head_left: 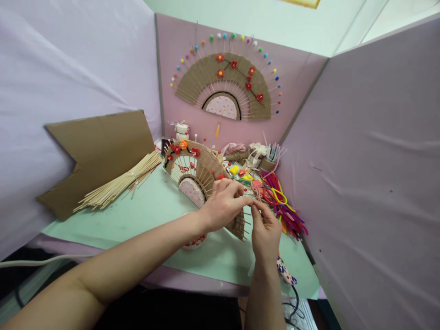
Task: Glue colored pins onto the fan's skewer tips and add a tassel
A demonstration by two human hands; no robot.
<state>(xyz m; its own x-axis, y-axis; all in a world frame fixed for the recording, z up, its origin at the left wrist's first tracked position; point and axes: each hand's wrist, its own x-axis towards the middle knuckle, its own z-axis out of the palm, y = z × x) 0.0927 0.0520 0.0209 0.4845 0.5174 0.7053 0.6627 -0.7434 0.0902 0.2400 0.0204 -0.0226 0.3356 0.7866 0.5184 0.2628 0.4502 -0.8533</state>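
My left hand [223,204] reaches across the front of a woven fan [209,162], its thumb and fingers closed in a pinch. My right hand [266,229] meets it fingertip to fingertip beside the fan's right edge. Whatever lies between the fingertips is too small to make out. The fan stands tilted on the table, with thin sticks poking out of its rim, red and orange flowers on the weave and a pale dotted half-round at its base. My left hand and forearm hide part of its lower side. Under the forearm shows a dish of red and white beads [195,242].
A finished-looking fan [195,75] hangs on the pink back panel. At left lie a bundle of sticks [120,181] and folded cardboard [103,146]. Coloured pipe cleaners [290,215], yellow-handled scissors [280,196] and a patterned glue gun [285,271] are at right.
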